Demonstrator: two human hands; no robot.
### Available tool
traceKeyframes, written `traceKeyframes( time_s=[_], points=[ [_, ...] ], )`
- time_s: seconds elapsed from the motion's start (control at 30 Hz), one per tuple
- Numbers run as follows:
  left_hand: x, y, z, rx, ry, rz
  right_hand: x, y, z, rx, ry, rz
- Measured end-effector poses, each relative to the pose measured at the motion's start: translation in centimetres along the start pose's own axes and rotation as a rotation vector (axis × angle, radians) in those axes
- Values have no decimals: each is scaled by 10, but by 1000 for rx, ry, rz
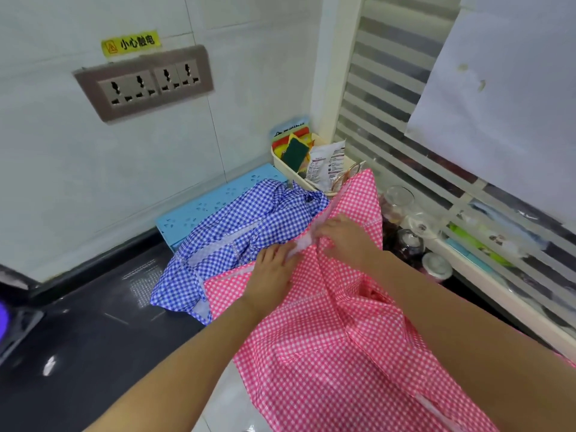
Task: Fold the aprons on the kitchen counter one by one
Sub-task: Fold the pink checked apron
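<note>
A pink-and-white checked apron [321,344] lies spread over the dark kitchen counter [87,332] and hangs off its near edge. A blue-and-white checked apron [237,232] sits crumpled behind it to the left, partly under the pink one. My left hand [274,275] lies on the pink apron with its fingertips at a white strap or trim [300,244]. My right hand [346,238] holds a raised fold of the pink apron beside that strap, fingers curled on the cloth.
A light blue perforated box [199,207] stands against the wall behind the blue apron. A cream basket [277,157] with sponges and packets fills the corner. Glass jars [402,204] stand along the windowsill on the right. A socket panel [143,82] is on the wall.
</note>
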State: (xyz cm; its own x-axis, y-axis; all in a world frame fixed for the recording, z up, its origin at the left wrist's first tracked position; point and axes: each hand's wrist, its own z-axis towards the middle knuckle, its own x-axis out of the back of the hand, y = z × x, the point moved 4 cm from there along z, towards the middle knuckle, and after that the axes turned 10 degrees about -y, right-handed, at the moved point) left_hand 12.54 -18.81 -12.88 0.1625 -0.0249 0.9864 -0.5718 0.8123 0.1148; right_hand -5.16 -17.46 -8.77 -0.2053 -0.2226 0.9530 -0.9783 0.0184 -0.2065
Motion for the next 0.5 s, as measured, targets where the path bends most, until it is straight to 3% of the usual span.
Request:
traceKeyframes(
  time_s=[0.07, 0.27, 0.33, 0.43, 0.5],
  points=[
    [0, 1, 5, 18, -27, -27, -9, 2, -5, 45, -114, -190],
    [-3, -10, 11, 178, -51, -49, -43, 35, -23, -146, -355, -215],
    [-5, -13, 10, 202, -49, -38, -46, 42, -29, -289, -388, -218],
    [-5, -16, 15, 321, -36, -167, -43, 39, -28, -361, -422, -191],
    [-7, -17, 18, 395, -87, -224, -35, 33, -21, -318, -297, -185]
  ],
)
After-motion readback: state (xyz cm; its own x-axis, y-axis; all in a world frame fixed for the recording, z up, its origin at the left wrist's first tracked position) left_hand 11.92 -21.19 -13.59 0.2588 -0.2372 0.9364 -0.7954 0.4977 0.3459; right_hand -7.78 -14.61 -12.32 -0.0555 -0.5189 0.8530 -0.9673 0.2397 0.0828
